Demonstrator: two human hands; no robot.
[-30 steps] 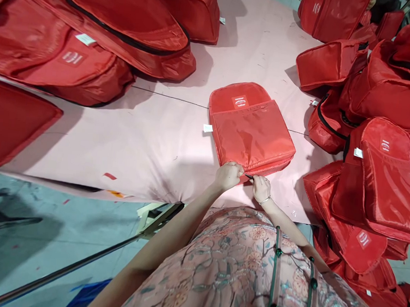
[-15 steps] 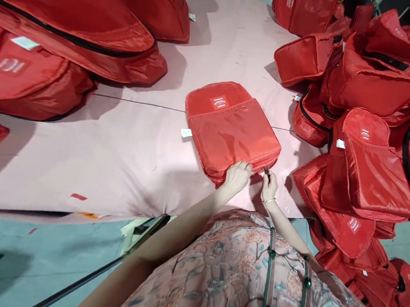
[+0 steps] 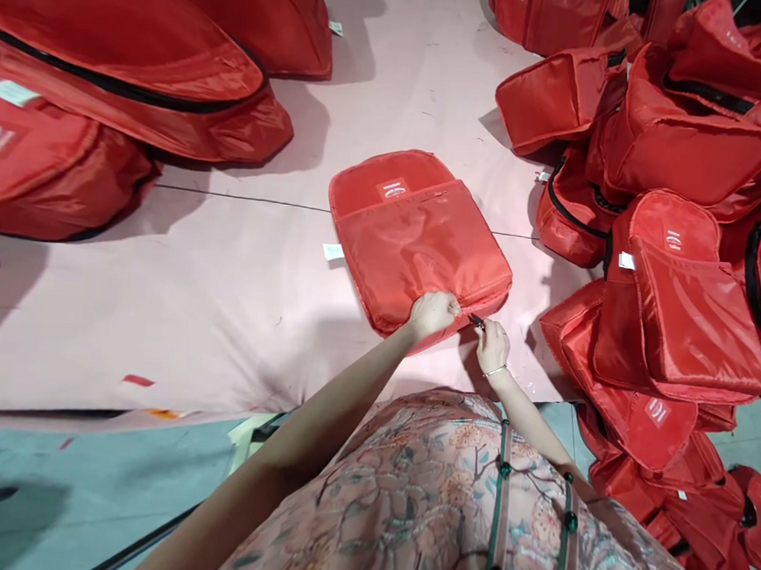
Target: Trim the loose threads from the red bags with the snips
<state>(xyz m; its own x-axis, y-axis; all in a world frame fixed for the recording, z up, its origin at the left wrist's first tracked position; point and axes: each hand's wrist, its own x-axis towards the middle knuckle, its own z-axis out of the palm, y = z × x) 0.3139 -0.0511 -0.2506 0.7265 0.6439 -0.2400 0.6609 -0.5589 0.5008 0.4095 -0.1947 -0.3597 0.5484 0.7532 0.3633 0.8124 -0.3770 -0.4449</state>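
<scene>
A red bag (image 3: 416, 244) with a front pocket, a printed logo patch and a white side tag lies flat on the pink-covered table. My left hand (image 3: 434, 314) is closed on its near bottom edge, the fingers pinching the fabric there. Just to the right, my right hand (image 3: 493, 345) grips a small dark tool, which looks like thread snips (image 3: 476, 321). The tip of the snips points left at the bag's near edge, close to my left fingers. Whether the blades touch a thread is too small to tell.
Large red bags (image 3: 123, 45) with black zippers stand at the left. Many more red bags (image 3: 687, 151) are heaped along the right, some spilling down toward the floor. A red scrap (image 3: 138, 380) lies near the front edge of the pink table cover (image 3: 221, 308).
The snips have moved left along the bag's near edge and turned from nearly upright to pointing left. My left hand has curled tighter on the edge. The whole view has shifted slightly.
</scene>
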